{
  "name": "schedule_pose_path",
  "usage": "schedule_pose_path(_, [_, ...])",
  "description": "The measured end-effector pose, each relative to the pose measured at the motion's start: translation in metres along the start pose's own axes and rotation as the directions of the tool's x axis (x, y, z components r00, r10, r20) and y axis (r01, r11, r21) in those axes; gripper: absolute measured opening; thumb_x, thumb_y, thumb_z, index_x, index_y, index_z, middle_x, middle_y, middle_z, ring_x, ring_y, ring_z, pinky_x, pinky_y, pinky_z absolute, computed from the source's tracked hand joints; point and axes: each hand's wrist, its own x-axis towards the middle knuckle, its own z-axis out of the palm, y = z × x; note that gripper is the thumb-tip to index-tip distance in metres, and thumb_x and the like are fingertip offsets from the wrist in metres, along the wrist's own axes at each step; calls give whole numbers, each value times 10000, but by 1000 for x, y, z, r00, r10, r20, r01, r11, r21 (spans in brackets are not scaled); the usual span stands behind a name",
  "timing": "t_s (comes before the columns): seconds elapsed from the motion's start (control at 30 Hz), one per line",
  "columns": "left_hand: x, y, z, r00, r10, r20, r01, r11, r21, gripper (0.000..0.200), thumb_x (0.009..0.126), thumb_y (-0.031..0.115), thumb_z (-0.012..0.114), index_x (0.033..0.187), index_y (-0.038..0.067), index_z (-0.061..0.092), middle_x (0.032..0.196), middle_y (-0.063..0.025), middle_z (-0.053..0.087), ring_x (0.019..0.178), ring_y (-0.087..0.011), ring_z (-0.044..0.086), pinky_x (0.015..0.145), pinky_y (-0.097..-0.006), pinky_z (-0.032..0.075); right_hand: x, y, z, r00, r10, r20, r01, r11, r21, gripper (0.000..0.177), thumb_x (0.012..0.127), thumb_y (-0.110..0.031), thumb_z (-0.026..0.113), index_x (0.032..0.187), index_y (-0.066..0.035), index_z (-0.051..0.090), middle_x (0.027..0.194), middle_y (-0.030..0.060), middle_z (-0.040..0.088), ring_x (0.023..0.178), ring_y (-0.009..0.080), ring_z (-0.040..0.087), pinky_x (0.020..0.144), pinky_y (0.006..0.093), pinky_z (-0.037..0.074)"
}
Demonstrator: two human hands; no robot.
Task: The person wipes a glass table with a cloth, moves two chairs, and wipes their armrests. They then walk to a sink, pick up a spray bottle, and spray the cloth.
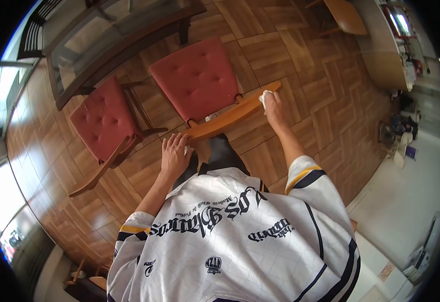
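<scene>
A wooden chair with a red tufted seat (197,75) stands before me, its curved backrest rail (225,123) nearest my body. My right hand (274,108) is closed around a white cloth (265,96), pressed against the rail near its right end. At the rail's left end, my left hand (174,153) grips the wood, fingers over the top and thumb on the near side. Something small and white shows by that thumb, too small to name.
A second red-seated chair (101,118) stands to the left, its backrest toward me. Behind both is a dark-framed table (124,40) with a glass top. A wooden chair (346,17) is at the far right, beside a cluttered counter (381,55). Patterned wooden flooring (320,110) lies beneath.
</scene>
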Motion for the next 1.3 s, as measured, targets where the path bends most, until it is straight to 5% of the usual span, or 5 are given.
schedule_pose_path(0.23, [37,2,22,984,80,160,-75,996,-39,433,807,171,657,1206,37,553,1253,-160,576,1164,-335,544,986,-440,411,-64,-18,50,829,-383,408,523,789,-321,208,948,-203,460,1072,-73,566,1149,147,569,933,356,636,765,442,536])
schedule_pose_path(0.47, [52,21,16,980,-4,200,6,1000,-12,464,792,210,681,1205,38,559,1239,-150,585,1161,-328,544,979,-441,414,71,140,-54,803,330,-497,-230,940,252,234,960,-191,446,976,0,581,916,127,633,728,174,584,576,354,448])
schedule_pose_path(0.63, [78,28,15,952,-72,298,59,997,54,514,745,195,698,1217,45,557,1244,-138,582,1172,-308,536,968,-415,442,-49,320,82,814,344,467,-571,335,749,269,879,-272,622,1048,-63,603,918,44,629,828,105,591,767,333,480])
schedule_pose_path(0.87, [94,30,27,921,-92,379,44,990,131,639,655,106,686,1274,59,534,1288,-143,550,1172,-300,544,961,-390,469,-15,221,212,921,97,377,-175,969,177,286,900,-156,605,1169,-58,592,1011,74,588,821,181,632,670,324,514])
schedule_pose_path(1.3, [105,23,32,891,-98,443,31,987,156,654,597,69,650,1245,35,574,1254,-167,580,1148,-313,575,964,-405,473,119,201,291,956,44,-291,-104,976,-193,253,935,-150,557,1146,-20,504,988,155,492,894,336,582,701,391,524])
